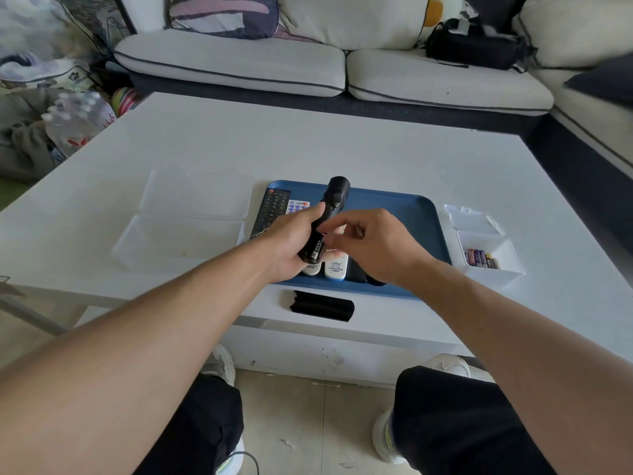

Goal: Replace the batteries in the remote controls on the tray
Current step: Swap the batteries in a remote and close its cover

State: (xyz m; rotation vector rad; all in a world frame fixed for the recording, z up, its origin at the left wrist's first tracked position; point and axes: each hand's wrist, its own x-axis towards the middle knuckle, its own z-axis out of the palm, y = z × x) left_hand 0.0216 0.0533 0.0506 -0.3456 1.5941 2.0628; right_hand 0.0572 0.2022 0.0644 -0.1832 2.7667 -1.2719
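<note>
Gripping a black cylindrical device point(325, 221), the left hand point(291, 248) holds it tilted above the blue tray point(404, 214), fingers wrapped round its lower end. Right hand point(373, 245) just beside it, fingers loosely curled toward the body; can't tell if they touch or pinch anything. Black remote point(272, 209) and white remotes point(335, 269) lie on the tray. Black battery cover point(320, 305) sits on the white table point(308, 145), near edge. White box of batteries point(481, 258) right of tray; clear bins point(185, 231) left.

Head camera – looks forward and down, close over the table point(376, 149).
</note>
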